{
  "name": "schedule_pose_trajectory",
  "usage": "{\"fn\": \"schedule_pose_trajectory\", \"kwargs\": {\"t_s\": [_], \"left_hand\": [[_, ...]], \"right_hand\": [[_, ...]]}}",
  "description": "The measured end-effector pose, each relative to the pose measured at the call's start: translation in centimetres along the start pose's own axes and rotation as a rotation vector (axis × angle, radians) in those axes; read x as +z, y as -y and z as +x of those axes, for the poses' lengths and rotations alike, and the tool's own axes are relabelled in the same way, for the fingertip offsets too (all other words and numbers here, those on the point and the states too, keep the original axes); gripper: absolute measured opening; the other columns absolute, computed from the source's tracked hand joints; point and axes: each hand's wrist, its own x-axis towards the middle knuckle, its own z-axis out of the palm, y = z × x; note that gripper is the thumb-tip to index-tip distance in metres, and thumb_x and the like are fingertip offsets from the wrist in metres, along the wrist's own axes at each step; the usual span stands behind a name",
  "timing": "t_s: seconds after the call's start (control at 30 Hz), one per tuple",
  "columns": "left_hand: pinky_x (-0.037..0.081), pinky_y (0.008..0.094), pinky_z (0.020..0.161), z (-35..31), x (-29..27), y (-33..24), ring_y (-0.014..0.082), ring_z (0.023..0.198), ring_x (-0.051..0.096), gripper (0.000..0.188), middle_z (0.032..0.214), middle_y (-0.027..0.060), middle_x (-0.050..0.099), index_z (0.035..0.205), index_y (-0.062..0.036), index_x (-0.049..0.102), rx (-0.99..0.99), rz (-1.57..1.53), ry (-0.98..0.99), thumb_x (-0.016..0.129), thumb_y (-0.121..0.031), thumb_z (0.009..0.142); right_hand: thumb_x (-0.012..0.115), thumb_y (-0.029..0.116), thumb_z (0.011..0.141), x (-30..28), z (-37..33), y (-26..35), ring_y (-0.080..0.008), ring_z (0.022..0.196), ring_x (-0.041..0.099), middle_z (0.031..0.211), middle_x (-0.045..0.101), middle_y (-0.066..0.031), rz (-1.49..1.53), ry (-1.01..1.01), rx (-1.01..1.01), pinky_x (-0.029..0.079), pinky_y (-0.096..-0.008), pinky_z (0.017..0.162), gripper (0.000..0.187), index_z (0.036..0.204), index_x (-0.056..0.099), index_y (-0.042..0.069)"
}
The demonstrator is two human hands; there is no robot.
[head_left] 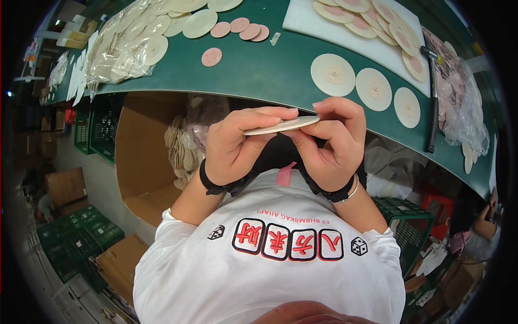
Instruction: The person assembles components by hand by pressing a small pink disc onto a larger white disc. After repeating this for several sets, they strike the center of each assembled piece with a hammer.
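Observation:
A thin cream-coloured round disc (283, 126) is held nearly edge-on in front of my chest, close to the table's near edge. My left hand (229, 143) pinches its left side between thumb and fingers. On the opposite rim, the thumb and fingers of my right hand (335, 141) are closed. The disc's faces hardly show from this angle. Beyond my right hand, a cream disc with a small central knob (333, 75) lies flat on the green table (259, 65), with two similar discs to its right. A lone small pink disc (211, 56) rests farther left.
Several small pink discs (240, 25) and a plastic bag of cream discs (129, 54) are at the far left. A white board (307, 21) bears piled discs. A hammer (433, 102) lies on the right. Below the table stands an open cardboard box (143, 162); green crates (407, 221) flank me.

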Motion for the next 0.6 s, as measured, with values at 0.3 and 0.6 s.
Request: {"fn": "schedule_pose_trajectory", "kwargs": {"t_s": [0.3, 0.6], "left_hand": [[0.058, 0.0304, 0.082, -0.1, 0.0, 0.3, 0.0264, 0.098, 0.074, 0.022, 0.116, 0.0208, 0.073, 0.119, -0.0026, 0.066, 0.054, 0.051, 0.004, 0.061, 0.004, 0.098], [0.057, 0.0275, 0.079, -0.4, 0.4, -0.4, 0.0205, 0.09, 0.074, 0.021, 0.107, 0.0169, 0.076, 0.115, -0.0003, 0.069, -0.076, 0.116, -0.108, 0.064, 0.003, 0.095]], "right_hand": [[0.087, -0.005, 0.072, 0.7, -0.2, -0.4, -0.0177, 0.085, 0.059, 0.116, 0.057, -0.0132, 0.069, -0.085, 0.078, 0.05, -0.0282, 0.076, 0.029, 0.091, 0.066, 0.003], [0.08, -0.005, 0.078, 0.1, 0.6, -0.1, -0.0165, 0.084, 0.06, 0.097, 0.064, -0.0079, 0.183, 0.177, 0.284, 0.048, -0.0273, 0.075, 0.027, 0.102, 0.068, -0.001]]}}
